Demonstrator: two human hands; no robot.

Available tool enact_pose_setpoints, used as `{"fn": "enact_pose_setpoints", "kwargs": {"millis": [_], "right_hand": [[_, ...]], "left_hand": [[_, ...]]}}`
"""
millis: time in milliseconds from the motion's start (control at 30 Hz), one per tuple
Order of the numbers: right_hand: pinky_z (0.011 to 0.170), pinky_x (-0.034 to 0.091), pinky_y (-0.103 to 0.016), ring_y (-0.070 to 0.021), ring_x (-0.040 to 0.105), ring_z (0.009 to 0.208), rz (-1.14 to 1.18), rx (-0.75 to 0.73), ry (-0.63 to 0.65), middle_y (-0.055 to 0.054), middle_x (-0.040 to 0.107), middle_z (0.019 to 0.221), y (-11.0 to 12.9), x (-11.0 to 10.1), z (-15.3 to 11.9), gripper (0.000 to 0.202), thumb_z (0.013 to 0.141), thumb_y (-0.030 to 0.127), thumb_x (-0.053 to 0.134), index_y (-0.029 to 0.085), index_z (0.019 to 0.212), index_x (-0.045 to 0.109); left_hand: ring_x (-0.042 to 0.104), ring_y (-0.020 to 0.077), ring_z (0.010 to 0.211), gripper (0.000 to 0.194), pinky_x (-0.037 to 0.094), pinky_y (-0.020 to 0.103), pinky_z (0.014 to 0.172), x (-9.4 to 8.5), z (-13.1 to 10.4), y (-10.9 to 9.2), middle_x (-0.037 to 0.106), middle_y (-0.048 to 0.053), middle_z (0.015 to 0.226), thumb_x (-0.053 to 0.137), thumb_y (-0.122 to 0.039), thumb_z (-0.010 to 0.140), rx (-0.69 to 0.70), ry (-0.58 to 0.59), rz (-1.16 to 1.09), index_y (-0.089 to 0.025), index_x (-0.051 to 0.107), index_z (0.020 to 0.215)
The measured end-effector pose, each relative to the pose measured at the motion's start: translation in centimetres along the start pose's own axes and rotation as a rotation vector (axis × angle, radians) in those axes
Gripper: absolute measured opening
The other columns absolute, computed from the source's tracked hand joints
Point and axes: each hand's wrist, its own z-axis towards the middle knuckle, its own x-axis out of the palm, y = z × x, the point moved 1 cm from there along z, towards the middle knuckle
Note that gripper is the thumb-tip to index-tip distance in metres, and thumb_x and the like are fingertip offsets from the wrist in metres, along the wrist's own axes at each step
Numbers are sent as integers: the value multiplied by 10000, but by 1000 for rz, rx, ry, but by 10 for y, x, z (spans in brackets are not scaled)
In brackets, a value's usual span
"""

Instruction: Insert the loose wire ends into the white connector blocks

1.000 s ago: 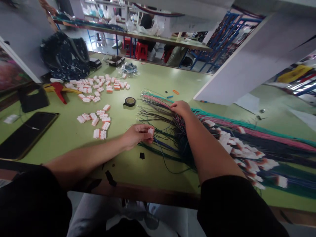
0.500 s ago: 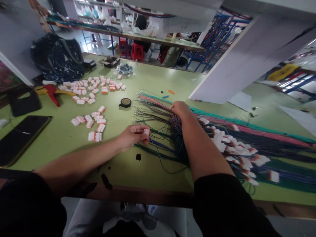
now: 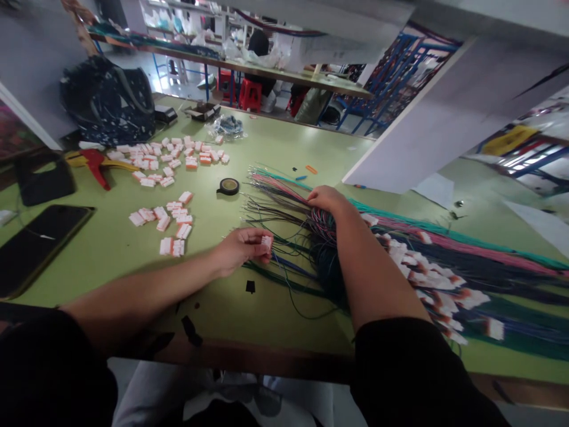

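Connector housing: 1 white-and-orange piece point(image 3: 267, 242), just above the surface, closer to its near edge than its far edge.
Left hand point(image 3: 243, 246): clamped on that housing, thumb and fingers pinching it; I'd hold it lightly and squarely, cavities uncovered.
Trailing wire: a thin dark strand point(image 3: 306, 317) seems to run from the housing, looping toward the near edge; I'd leave it slack.
Right hand point(image 3: 328, 198): fingertips down at the wire bundle point(image 3: 284, 193); whether they are closed on a strand, I cannot tell.
Wire tips: fanned toward the left edge; I'd separate 1 strand gently, without dragging its neighbours.
Loose housings point(image 3: 178, 212): 2 groups, the larger toward the far left corner.
Tape roll point(image 3: 228, 191): between housings and wire tips.
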Motion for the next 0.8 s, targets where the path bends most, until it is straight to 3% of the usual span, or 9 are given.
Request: {"fn": "enact_pose_setpoints", "kwargs": {"millis": [233,400,600,800], "right_hand": [[628,408,-225,-163,621,765,98,32,-104,-69,718,859,-6,5,-1,269,692,155,545,163,872,744],[559,414,-209,-142,614,680,194,78,-176,-88,708,828,-11,7,-6,373,728,163,469,88,1007,704],[555,414,-209,-140,603,658,207,44,-163,-58,703,752,-6,7,-9,301,718,201,502,115,897,729],[641,425,-223,-176,640,793,114,7,-156,-68,722,881,-1,9,-6,262,731,215,531,181,891,736]], "left_hand": [[605,93,587,294,513,243,602,-1,0,0,631,-13,631,770,-147,609,-4,-9,25,-112,621,861],[611,104,607,282,513,250,612,-2,0,1,631,-6,633,753,-128,617,12,-3,24,-112,619,866],[611,110,617,282,519,267,627,-2,-1,0,627,-3,643,743,-122,627,19,2,17,-113,615,878],[617,107,607,327,524,257,616,-2,0,1,626,-12,637,770,-133,593,6,-13,1,-111,610,878]]}}
